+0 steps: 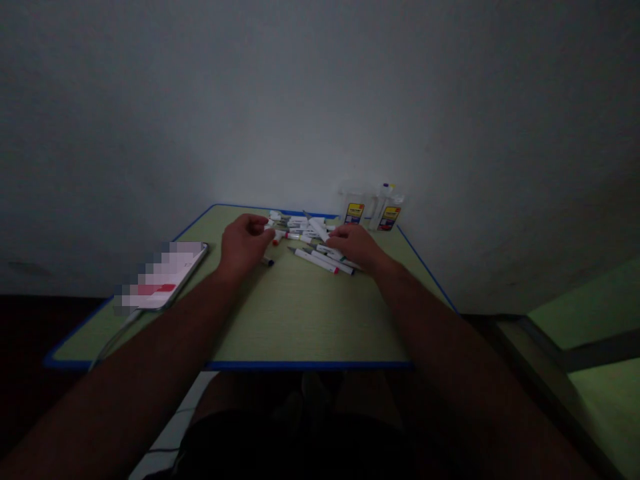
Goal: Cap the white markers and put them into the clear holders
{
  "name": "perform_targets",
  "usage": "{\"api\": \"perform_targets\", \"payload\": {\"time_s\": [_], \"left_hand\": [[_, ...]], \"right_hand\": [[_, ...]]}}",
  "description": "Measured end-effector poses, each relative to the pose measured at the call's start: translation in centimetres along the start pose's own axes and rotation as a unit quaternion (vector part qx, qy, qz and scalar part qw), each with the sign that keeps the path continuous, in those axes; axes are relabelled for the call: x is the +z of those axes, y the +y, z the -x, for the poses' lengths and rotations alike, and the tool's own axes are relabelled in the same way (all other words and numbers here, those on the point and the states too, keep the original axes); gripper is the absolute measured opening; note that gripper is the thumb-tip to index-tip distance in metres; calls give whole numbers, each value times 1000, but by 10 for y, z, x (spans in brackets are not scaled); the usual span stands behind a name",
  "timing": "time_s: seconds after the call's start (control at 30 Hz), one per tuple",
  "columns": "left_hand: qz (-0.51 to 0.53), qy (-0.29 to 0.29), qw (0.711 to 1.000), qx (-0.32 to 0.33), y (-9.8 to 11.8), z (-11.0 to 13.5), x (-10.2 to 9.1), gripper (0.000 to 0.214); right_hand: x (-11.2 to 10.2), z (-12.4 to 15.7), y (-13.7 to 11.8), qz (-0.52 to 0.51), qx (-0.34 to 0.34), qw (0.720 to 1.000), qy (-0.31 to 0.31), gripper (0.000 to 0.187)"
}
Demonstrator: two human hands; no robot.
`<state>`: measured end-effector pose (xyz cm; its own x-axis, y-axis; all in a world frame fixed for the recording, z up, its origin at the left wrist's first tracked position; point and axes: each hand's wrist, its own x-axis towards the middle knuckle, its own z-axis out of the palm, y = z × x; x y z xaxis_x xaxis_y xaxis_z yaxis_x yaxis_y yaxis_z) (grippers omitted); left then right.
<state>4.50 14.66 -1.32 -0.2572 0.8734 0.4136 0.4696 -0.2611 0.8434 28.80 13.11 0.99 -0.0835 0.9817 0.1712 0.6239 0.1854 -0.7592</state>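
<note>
My right hand (356,244) pinches the lower end of an uncapped white marker (318,228), which tilts up and left with its grey tip raised. My left hand (244,244) hovers at the left side of the pile, fingers curled, thumb and forefinger apart, with nothing visible between them. Under that hand a dark-ended marker (269,261) partly shows. Between the hands lies a loose pile of white markers (300,227). Closer to me rests a marker with a pink end (317,261), beside one with a dark blue end (345,268). Caps near the left fingertips are too blurred to make out.
Two clear plastic cases (354,212) with yellow labels stand at the back right; the right one (389,215) holds a few markers. A phone (167,277) with a cable lies on the left. The blue-edged table (300,320) meets a grey wall.
</note>
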Motion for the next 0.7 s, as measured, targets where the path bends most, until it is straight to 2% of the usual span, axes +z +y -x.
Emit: {"api": "perform_targets", "payload": {"time_s": [0.13, 0.27, 0.37, 0.53, 0.7], "left_hand": [[60, -25, 998, -14, 1, 3, 3, 23], [134, -55, 989, -34, 9, 9, 6, 18], [163, -71, 983, -35, 13, 11, 5, 20], [168, -85, 982, -25, 12, 10, 6, 20], [165, -90, 982, -31, 11, 10, 7, 20]], "right_hand": [[3, -1, 5, -91, 18, 995, -49, 14], [6, -2, 6, -191, 24, 977, -93, 10], [7, -1, 4, -251, 26, 960, -124, 26], [6, 1, 4, -276, 24, 950, -143, 34], [5, 1, 4, -282, 30, 948, -148, 31]]}}
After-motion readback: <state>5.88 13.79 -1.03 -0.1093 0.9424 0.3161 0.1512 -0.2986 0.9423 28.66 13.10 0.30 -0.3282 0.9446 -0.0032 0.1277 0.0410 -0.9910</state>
